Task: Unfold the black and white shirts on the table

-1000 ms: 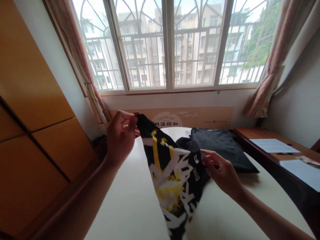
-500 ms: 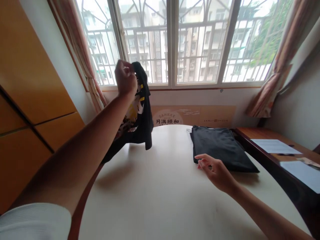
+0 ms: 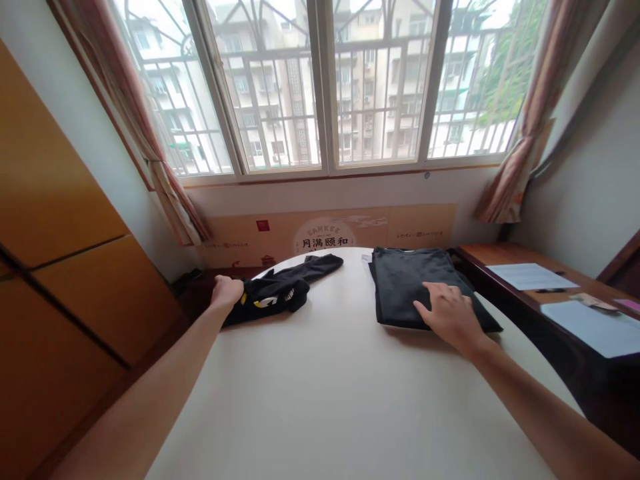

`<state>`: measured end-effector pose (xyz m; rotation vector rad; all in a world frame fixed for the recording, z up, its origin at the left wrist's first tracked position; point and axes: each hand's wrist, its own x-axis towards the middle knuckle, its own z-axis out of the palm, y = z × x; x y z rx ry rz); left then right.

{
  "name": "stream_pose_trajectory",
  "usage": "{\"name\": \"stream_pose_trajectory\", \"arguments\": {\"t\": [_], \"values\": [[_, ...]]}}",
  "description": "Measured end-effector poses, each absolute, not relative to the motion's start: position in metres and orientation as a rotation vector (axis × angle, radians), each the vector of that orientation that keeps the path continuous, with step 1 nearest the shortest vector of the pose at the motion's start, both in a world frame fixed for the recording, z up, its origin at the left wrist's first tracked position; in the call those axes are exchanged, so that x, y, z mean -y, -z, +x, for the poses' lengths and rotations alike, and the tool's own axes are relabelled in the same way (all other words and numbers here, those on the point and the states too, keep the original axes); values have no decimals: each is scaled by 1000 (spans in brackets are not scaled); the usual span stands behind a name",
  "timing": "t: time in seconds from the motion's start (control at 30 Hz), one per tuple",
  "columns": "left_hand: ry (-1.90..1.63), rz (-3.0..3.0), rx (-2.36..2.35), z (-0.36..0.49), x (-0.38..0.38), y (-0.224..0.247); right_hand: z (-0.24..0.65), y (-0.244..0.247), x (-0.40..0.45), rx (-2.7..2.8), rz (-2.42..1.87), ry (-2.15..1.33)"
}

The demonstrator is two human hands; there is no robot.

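Bearing a garment [image 3: 275,288] the left hand [image 3: 227,291] grips, the table [image 3: 320,387] holds clothes [image 3: 403,283] under an unclenched right hand [image 3: 451,313].

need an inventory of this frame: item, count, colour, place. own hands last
White round-edged table: 1, white, centre
Crumpled black printed garment: 1, black/yellow/white, table's far left
Folded black cloth pile: 1, black, table's far right
Brown wooden desk: 1, brown, right of table
White paper sheets: 2, white, on desk
Small flat items: several, mixed colours, by sheets
Tan printed panel: 1, tan, dark lettering, behind table
White-framed barred window: 1, white, back wall
Pinkish cloth curtains: 2, pinkish, flanking window
Orange-brown wooden cabinet: 1, orange-brown, left
Pale apartment buildings: several, pale, outside
Green foliage: some, green, outside right
Left hand: 1, bare, at garment's left end
Right hand: 1, bare, over pile, contact unclear
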<state>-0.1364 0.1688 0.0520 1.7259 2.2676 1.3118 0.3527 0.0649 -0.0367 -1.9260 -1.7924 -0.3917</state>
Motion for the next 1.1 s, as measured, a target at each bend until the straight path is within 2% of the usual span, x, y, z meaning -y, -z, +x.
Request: {"name": "stream_pose_trajectory", "arguments": {"t": [0.1, 0.23, 0.33, 0.5, 0.6, 0.67, 0.73, 0.87, 1.0, 1.1], "values": [[-1008, 1877, -2469, -132, -154, -24, 361, 35, -70, 1837, -2053, 469], [-350, 2430, -1956, -116, -152, 8, 358, 32, -72, 1862, -2121, 482], [-122, 2446, -1972, -107, -164, 22, 353, 30, -70, 1793, -2107, 501], [-351, 2268, -2192, -83, -193, 32, 350, 25, -65, 1694, -1922, 706], [-707, 2197, -2210, -57, -193, 35, 348, 15, -65, 1618, -1756, 739], [-982, 2240, -2055, -34, -180, 28, 341, 2, -65, 1592, -1574, 706], [-1135, 2346, -1690, -9, -159, 13, 329, -20, -63, 1588, -1362, 640], [-1049, 2352, -912, 45, -118, -31, 292, -78, -52, 1574, -1018, 410], [-1016, 1904, -706, 69, -102, -70, 267, -131, -43, 1426, -749, 261], [-871, 1667, -600, 60, -97, -90, 261, -146, -47, 1217, -652, 167]]}}
